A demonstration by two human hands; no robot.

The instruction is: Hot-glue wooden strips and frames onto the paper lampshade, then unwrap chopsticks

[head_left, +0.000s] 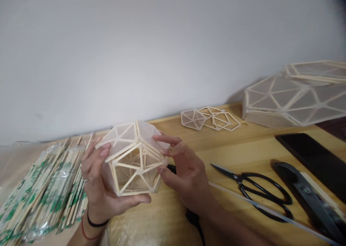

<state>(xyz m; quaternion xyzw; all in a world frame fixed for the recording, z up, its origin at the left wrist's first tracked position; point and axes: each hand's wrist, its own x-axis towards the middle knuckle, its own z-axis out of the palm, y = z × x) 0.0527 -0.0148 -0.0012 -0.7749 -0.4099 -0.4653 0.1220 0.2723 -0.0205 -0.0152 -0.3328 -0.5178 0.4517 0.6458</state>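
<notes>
Between my two hands is a lantern-like frame [140, 171] of thin wooden sticks, built from triangles that form pentagons. Pale translucent sheeting covers its upper and left faces, while the pentagon facing me is bare sticks with the hollow inside showing. My left hand [98, 181] wraps the left side, its thumb along the bottom edge. On the right, my right hand [183, 166] pinches the edge of the frame with fingers and thumb. Partly behind that hand lies a black tool with a cord [193, 217], mostly hidden.
Plastic-wrapped wooden chopsticks [51, 184] lie at the left. Flat stick pentagons [216, 118] rest by the wall. Black scissors [251, 188], a clear glue stick [259, 204], a dark cutter-like tool [308, 192] and a black phone-like slab [310, 159] are right. A larger covered structure [294, 98] stands behind.
</notes>
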